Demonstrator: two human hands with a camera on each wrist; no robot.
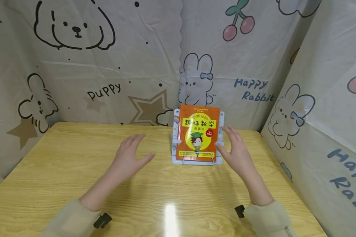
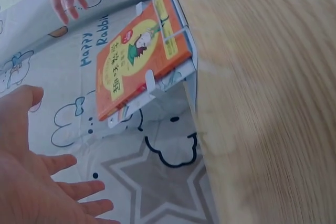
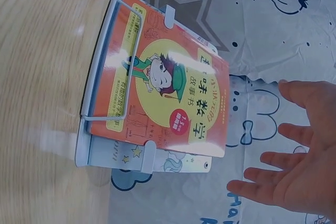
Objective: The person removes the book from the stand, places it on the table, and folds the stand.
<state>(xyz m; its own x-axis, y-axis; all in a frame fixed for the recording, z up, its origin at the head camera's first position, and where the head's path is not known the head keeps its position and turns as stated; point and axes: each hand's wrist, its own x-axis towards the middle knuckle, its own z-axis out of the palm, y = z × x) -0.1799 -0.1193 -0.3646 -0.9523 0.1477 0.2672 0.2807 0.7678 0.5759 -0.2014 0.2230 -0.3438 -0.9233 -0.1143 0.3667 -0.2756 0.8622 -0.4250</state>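
Note:
An orange book [image 1: 185,131] with a yellow circle and a cartoon figure in a green cap leans upright on a light-coloured book stand [image 1: 174,154]. Side clips and a wire bar [image 3: 137,40] at the stand's foot cross its cover. My right hand [image 1: 235,154] hovers close beside the book's right edge, fingers spread and nothing in them. Off to the left, over the table, my left hand [image 1: 130,156] is held out with straight fingers, apart from the book. In the left wrist view the book [image 2: 118,80] and both hands show.
A wood-grain table [image 1: 154,197] carries the stand near its back edge. Behind it hangs a pale cloth [image 1: 148,62] printed with puppies, rabbits and stars, which also closes off the left and right sides. Dark clips [image 1: 102,220] sit by the sleeves.

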